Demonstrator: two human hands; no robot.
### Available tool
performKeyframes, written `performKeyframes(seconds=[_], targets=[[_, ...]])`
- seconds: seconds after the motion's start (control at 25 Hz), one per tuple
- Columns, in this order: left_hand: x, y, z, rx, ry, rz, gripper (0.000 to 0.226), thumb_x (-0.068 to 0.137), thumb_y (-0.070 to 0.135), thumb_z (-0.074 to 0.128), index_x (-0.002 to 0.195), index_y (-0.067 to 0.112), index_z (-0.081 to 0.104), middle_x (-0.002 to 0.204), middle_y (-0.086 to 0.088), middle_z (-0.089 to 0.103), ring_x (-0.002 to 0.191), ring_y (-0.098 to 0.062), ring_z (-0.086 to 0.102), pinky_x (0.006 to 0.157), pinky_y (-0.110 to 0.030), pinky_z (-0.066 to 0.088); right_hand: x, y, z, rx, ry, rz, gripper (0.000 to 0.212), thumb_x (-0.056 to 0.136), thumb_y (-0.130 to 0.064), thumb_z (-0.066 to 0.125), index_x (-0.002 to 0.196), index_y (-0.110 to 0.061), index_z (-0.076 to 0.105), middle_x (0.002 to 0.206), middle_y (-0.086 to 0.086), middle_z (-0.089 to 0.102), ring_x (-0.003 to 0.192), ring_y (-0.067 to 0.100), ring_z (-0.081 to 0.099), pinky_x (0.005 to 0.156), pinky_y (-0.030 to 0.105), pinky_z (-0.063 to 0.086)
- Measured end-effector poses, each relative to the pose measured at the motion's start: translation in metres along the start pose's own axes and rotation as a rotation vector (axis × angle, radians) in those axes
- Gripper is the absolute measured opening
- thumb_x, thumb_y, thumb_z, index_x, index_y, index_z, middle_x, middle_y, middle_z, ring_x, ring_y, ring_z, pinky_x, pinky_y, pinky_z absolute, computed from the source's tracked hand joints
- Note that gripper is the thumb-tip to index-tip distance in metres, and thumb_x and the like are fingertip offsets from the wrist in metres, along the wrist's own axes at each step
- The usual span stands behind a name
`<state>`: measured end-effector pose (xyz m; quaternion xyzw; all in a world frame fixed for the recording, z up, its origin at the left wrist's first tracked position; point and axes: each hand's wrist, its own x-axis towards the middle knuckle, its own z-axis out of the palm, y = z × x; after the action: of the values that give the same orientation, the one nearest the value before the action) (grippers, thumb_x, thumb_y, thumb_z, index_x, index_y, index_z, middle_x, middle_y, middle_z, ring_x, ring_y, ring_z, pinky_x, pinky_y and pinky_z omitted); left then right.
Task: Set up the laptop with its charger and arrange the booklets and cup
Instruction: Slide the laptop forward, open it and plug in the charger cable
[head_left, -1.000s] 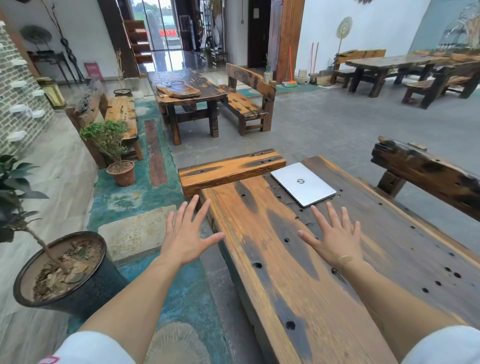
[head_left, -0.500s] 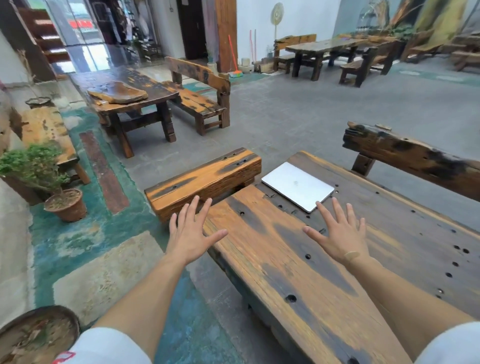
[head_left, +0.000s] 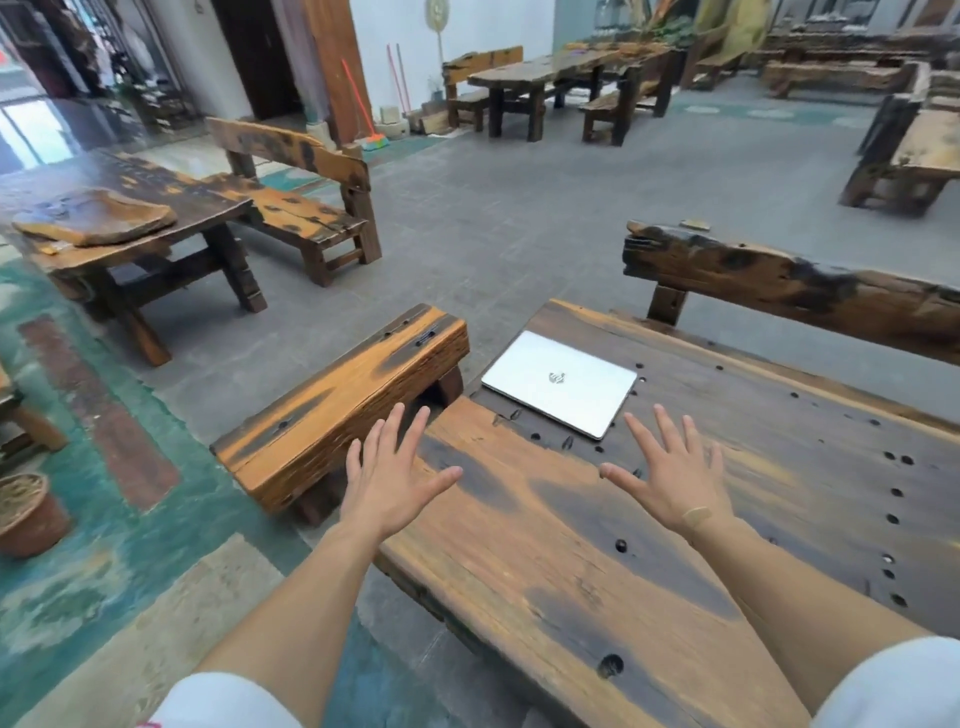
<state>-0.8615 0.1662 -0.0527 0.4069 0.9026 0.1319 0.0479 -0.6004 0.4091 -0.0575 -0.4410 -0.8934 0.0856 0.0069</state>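
Both hands, left hand (head_left: 395, 480) and right hand (head_left: 675, 486), spread wide, empty, now nearer the closed silver laptop (head_left: 558, 383) on dark plank table (head_left: 571, 571); reach begins.

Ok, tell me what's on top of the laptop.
Nothing rests on the laptop: its closed silver lid shows only a logo. Both hands hover short of it. Whatever lies between it and the table is covered.

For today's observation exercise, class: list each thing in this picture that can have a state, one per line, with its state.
laptop: lid shut, lying flat near the far end of the wooden table, no cable seen attached
left hand: open, fingers spread, empty
right hand: open, fingers spread, empty, short of the laptop
small bench: standing upright beside the table's end, nothing on it
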Motion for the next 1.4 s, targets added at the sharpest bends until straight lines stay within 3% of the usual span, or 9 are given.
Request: performKeyframes(seconds=[0.24, 0.56, 1.0, 1.28, 1.4], targets=[[0.093, 0.03, 0.009, -0.009, -0.067, 0.085, 0.095, 0.073, 0.092, 0.024, 0.152, 0.046, -0.003, 0.164, 0.008, -0.007, 0.151, -0.02, -0.001, 0.12, -0.053, 0.002, 0.061, 0.016, 0.0, 0.03, -0.028, 0.11, 0.088, 0.075, -0.088, 0.019, 0.151, -0.048, 0.005, 0.165, -0.006, -0.005, 0.151, 0.027, -0.004, 0.119, 0.06, 0.008], [0.201, 0.04, 0.037, 0.011, -0.181, 0.2, 0.099, 0.07, 0.094, 0.021, 0.153, 0.044, 0.001, 0.165, 0.007, -0.004, 0.151, -0.02, 0.001, 0.12, -0.052, 0.001, 0.112, 0.027, 0.016, 0.074, -0.058, 0.285, 0.09, 0.074, -0.09, 0.017, 0.152, -0.046, 0.003, 0.165, -0.007, -0.004, 0.151, 0.026, -0.004, 0.119, 0.058, 0.005], [0.35, 0.028, 0.096, -0.036, -0.343, 0.376, 0.093, 0.076, 0.089, 0.028, 0.153, 0.043, 0.004, 0.165, 0.003, 0.005, 0.15, -0.02, 0.006, 0.119, -0.053, 0.008, 0.182, -0.005, 0.057, 0.09, -0.113, 0.521, 0.087, 0.078, -0.085, 0.021, 0.152, -0.043, 0.006, 0.165, -0.005, -0.002, 0.151, 0.025, -0.004, 0.119, 0.057, 0.005], [0.426, 0.019, 0.149, -0.046, -0.413, 0.32, 0.093, 0.076, 0.088, 0.028, 0.153, 0.042, 0.004, 0.164, 0.001, 0.01, 0.149, -0.024, 0.01, 0.118, -0.053, 0.011, 0.25, -0.002, 0.098, 0.141, -0.236, 0.619, 0.087, 0.08, -0.084, 0.023, 0.154, -0.04, 0.005, 0.165, -0.004, -0.002, 0.151, 0.024, -0.007, 0.119, 0.056, 0.002], [0.452, 0.017, 0.177, -0.053, -0.466, 0.259, 0.093, 0.077, 0.087, 0.032, 0.153, 0.042, 0.003, 0.164, 0.0, 0.01, 0.149, -0.026, 0.011, 0.117, -0.052, 0.013, 0.285, 0.001, 0.12, 0.202, -0.267, 0.673, 0.086, 0.084, -0.079, 0.029, 0.155, -0.035, 0.009, 0.165, -0.001, 0.007, 0.151, 0.025, 0.003, 0.119, 0.054, 0.01]])
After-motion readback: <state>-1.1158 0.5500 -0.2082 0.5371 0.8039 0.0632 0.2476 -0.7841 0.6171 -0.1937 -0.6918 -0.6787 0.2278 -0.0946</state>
